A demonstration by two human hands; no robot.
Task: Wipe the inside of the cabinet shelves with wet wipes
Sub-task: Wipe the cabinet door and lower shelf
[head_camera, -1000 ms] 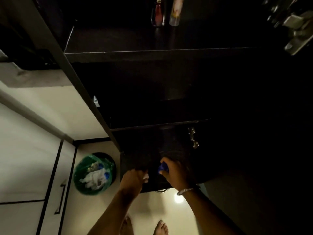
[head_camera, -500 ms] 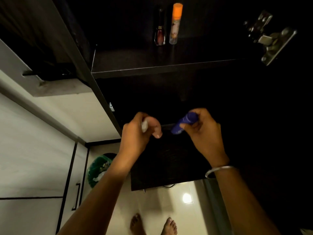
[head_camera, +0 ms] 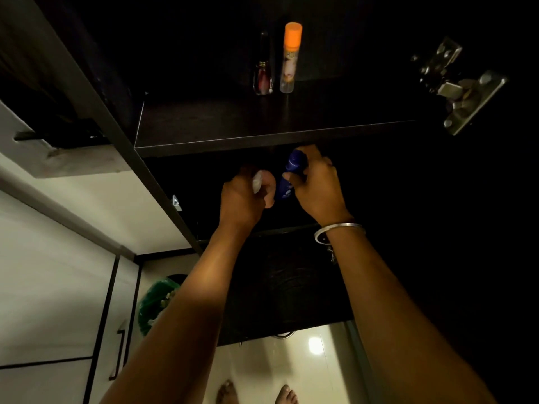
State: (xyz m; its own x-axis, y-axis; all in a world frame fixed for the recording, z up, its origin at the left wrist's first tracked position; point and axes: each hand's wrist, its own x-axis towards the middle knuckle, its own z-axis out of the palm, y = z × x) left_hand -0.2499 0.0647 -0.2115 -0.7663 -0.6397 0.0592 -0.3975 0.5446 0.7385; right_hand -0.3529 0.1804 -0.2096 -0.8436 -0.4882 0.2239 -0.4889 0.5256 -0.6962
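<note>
**Hands raised to the upper shelf**

Both hands are now higher than half a second ago, just under the front edge of the shelf [head_camera: 262,135], and the view has tilted up with them. The left hand [head_camera: 242,196] has its fingers curled round a small white wipe [head_camera: 258,182]; only a bit of it shows between thumb and fingers. The right hand [head_camera: 315,182] grips a blue bottle [head_camera: 291,176], tilted, with its top near the shelf edge. The two hands are just beside each other, in front of the dark space below that shelf. A metal bangle [head_camera: 338,230] sits on the right wrist.

On the shelf, further back, a small dark red bottle [head_camera: 262,77] stands upright, and next to it a spray can [head_camera: 290,59] with an orange cap. A metal hinge [head_camera: 455,86] is at the upper right. Lower left, a green bin [head_camera: 154,304] stands on the pale floor, partly hidden by the left arm. Two bare feet [head_camera: 256,393] show at the bottom.
</note>
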